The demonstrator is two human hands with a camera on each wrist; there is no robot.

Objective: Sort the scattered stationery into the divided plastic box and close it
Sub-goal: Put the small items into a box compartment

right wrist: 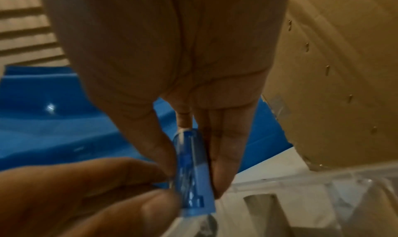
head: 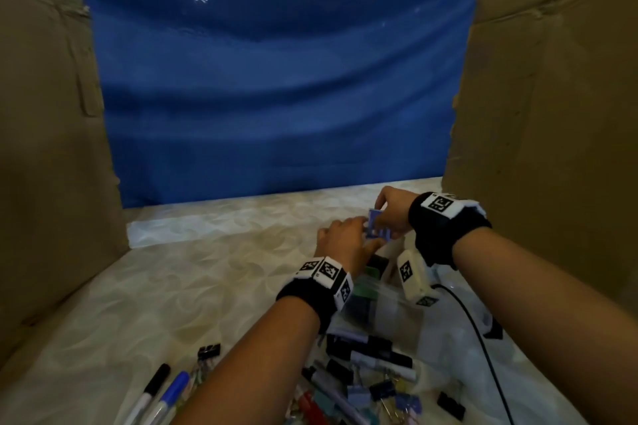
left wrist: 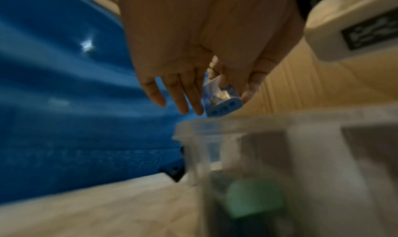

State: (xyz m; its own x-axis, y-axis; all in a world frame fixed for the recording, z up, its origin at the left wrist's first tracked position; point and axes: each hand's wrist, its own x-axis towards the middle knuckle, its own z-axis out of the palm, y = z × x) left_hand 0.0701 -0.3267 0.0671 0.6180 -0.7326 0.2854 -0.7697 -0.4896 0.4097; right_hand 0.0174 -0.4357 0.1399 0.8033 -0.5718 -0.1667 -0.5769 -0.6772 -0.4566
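Observation:
A small blue translucent pencil sharpener (head: 377, 225) with three holes is held in the air between both hands. My right hand (head: 382, 215) pinches it from above between thumb and fingers. My left hand (head: 362, 235) pinches its near side, fingers nearly straight. In the left wrist view the sharpener (left wrist: 223, 108) hangs just above the far rim of the clear divided box (left wrist: 280, 126). In the right wrist view the right hand (right wrist: 193, 179) grips the sharpener (right wrist: 191, 155) over the box's compartments (right wrist: 301, 186). The box (head: 393, 310) lies open below the wrists, with a green item (head: 372, 274) inside.
Markers (head: 157, 385), black and coloured binder clips (head: 381, 390) and pens lie scattered at the near edge. A black binder clip (head: 209, 350) sits apart on the left. A black cable (head: 483, 345) runs along the right. Cardboard walls (head: 51, 148) flank a blue sheet (head: 276, 79).

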